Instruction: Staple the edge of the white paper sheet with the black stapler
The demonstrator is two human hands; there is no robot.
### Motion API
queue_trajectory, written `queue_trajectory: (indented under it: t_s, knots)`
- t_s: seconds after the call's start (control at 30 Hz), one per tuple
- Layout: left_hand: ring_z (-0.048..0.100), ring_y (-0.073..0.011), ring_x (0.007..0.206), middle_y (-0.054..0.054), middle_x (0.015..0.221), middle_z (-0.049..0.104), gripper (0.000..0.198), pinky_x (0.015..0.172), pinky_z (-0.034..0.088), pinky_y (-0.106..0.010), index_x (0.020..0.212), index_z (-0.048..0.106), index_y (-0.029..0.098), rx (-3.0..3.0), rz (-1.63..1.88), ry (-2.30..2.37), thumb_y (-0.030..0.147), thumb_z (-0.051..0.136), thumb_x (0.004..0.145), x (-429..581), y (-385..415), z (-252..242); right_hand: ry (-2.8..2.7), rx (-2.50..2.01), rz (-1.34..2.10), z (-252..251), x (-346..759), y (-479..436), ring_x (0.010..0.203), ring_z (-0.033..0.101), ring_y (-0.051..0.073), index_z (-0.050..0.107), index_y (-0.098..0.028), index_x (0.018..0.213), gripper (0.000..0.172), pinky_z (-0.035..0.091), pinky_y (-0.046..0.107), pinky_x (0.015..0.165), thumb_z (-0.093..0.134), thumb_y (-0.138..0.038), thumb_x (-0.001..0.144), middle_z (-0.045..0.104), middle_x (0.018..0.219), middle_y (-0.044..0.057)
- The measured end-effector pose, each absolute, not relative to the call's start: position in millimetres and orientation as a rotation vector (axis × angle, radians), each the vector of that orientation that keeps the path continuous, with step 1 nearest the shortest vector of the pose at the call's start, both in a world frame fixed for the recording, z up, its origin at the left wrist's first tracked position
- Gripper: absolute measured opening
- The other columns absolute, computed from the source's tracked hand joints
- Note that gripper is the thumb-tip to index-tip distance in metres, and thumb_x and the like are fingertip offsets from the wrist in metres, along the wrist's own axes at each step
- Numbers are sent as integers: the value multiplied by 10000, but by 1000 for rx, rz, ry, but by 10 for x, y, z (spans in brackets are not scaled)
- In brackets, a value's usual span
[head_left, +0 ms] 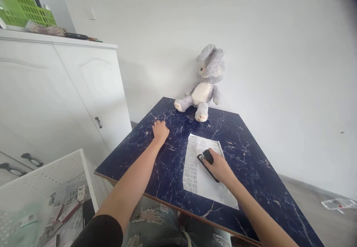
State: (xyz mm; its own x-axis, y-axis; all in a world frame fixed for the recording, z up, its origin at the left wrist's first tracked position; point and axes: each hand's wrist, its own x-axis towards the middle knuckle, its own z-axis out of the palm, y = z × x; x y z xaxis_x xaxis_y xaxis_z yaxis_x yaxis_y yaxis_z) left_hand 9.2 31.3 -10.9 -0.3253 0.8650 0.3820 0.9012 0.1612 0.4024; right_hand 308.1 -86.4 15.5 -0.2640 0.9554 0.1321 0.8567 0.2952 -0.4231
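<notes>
Blue marbled table [170, 162], plush bunny [202, 91] sitting at 12 o'clock, paper sheet [204, 187] around 5. Left hand [160, 130] is down at 10 o'clock, fingers kinda curled, can't tell if they've got anything; right hand [219, 168] has its fingers round a black stapler [208, 156] over the sheet's middle.

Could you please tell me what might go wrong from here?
The paper could shift or crease under the stapler in the right hand, since the left hand rests on the table apart from it. A staple might also land crooked, as the stapler lies at a slant across the sheet. A bump to the table could perhaps topple the plush rabbit sitting near its back edge.
</notes>
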Motion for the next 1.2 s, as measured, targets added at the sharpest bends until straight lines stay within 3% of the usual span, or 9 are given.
queue_trajectory:
  t_s: [0.23,0.33,0.5,0.57,0.63,0.73,0.9,1.07,1.2]
  knots:
    - [476,-383,1221,-181,1264,590,298,1028,360,-622,1143,685,183,-2000,-748,-2285,211,487,922,132,333,-105,-2207,-1559,493,172,3269,-1068,806,646,230,532,-226,1086,280,448,297,676,601,-341,841,684,980,79]
    - [460,-390,1249,-174,1307,570,300,1049,333,-649,1167,680,194,-2045,-747,-2247,224,493,934,228,319,-69,-2138,-1599,350,165,3237,-1151,815,635,241,551,-209,970,171,434,302,703,587,-305,834,672,925,81]
    - [511,-305,1259,-157,1323,582,335,1121,361,-472,1208,667,167,-2563,-894,-1791,251,429,987,903,67,-71,-1894,-1658,339,414,3578,-1141,748,631,221,573,-211,983,183,414,277,638,562,-363,881,691,860,54]
    - [426,-334,1373,-169,1448,508,432,1173,299,-484,1325,603,160,-2797,-880,-1552,391,473,985,1253,-124,-125,-1914,-1728,234,516,3880,-1104,756,634,223,589,-213,1001,186,404,277,636,582,-343,869,700,879,58]
    - [259,-399,1479,-162,1576,371,667,1208,180,-569,1448,500,191,-2975,-782,-1432,597,529,919,1508,-292,-187,-1969,-1854,195,541,4194,-1061,753,638,229,610,-211,998,184,397,280,634,610,-306,840,705,866,62]
    - [94,-423,1525,-127,1648,235,831,1209,56,-626,1528,395,240,-3118,-560,-1436,736,487,868,1575,-413,-228,-2015,-1995,260,450,4522,-1002,802,659,246,635,-201,1059,263,410,283,654,634,-252,802,724,917,84]
    - [8,-389,1538,-115,1675,116,822,1204,11,-633,1577,285,212,-3086,-323,-1480,723,333,935,1166,-434,-99,-2172,-1833,403,307,4449,-896,838,670,240,648,-199,1060,275,426,280,693,626,-230,788,734,941,68]
    - [85,-300,1550,-70,1667,189,697,1236,61,-559,1578,272,281,-3152,-401,-1331,645,318,985,1077,-565,33,-2293,-1536,457,363,4014,-718,827,653,222,661,-190,961,203,417,276,720,619,-196,763,727,909,44]
    - [113,-311,1545,-49,1657,234,685,1216,95,-607,1561,297,337,-3177,-439,-1382,686,300,972,1167,-584,61,-2345,-1366,530,394,3741,-597,756,615,189,646,-184,885,121,403,264,702,613,-190,768,691,816,9]
